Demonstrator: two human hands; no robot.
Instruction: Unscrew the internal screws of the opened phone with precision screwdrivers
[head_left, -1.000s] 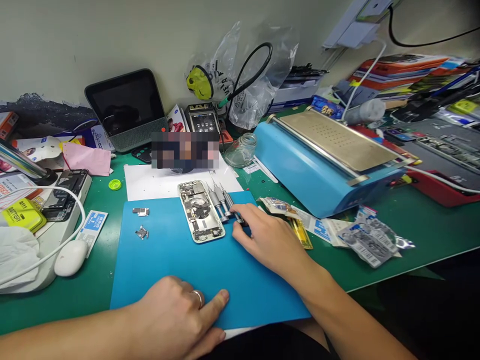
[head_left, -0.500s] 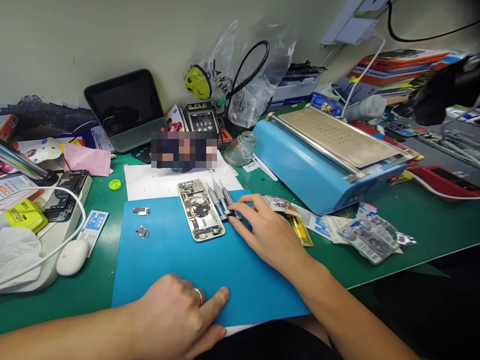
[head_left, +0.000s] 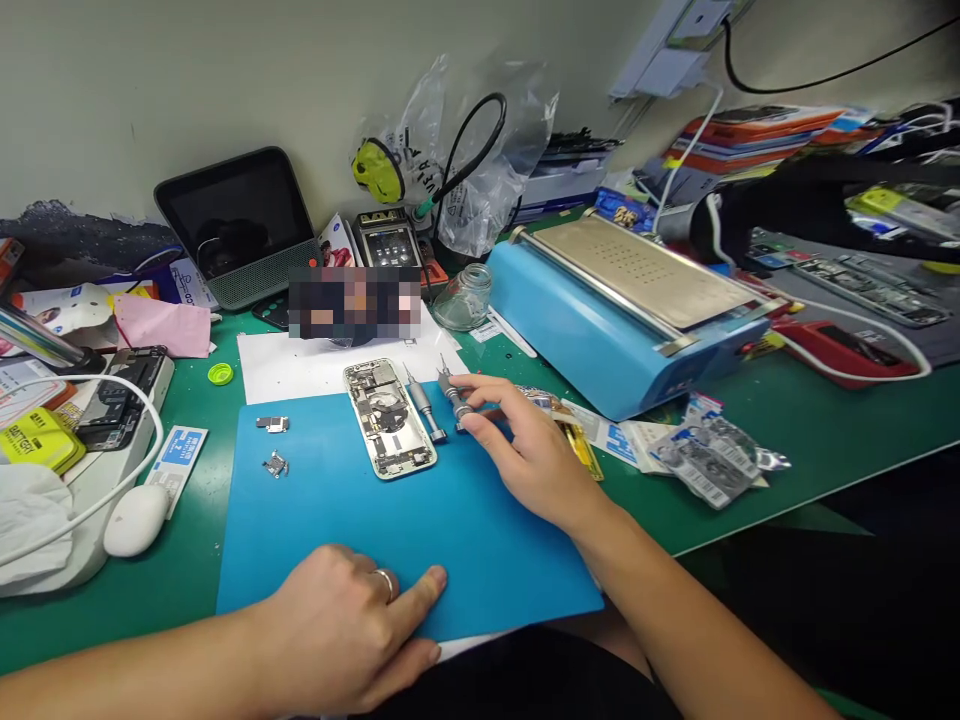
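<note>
An opened phone (head_left: 397, 425) lies on the blue mat (head_left: 300, 540), its inner boards and a pale back panel showing. My right hand (head_left: 529, 450) pinches a pair of grey screwdrivers (head_left: 455, 398) between thumb and fingers, right of the phone. Another screwdriver (head_left: 425, 408) lies on the mat along the phone's right side. Two small metal phone parts, a bracket (head_left: 273, 424) and a spidery piece (head_left: 275, 464), sit at the mat's left. My left hand (head_left: 345, 620), ringed, rests at the near edge, index finger and thumb stretched out, holding nothing.
A blue heating-plate machine (head_left: 600, 330) stands at right, with plastic packets (head_left: 709, 460) before it. Behind the phone are white paper (head_left: 262, 365) and a glass jar (head_left: 466, 300). At left lies a white mouse (head_left: 137, 520). A dark blurred shape (head_left: 817, 205) reaches in from the right.
My right hand has closed on two screwdrivers and shifted them right, apart from the one beside the phone. My left hand stays put. The dark shape has come in at right.
</note>
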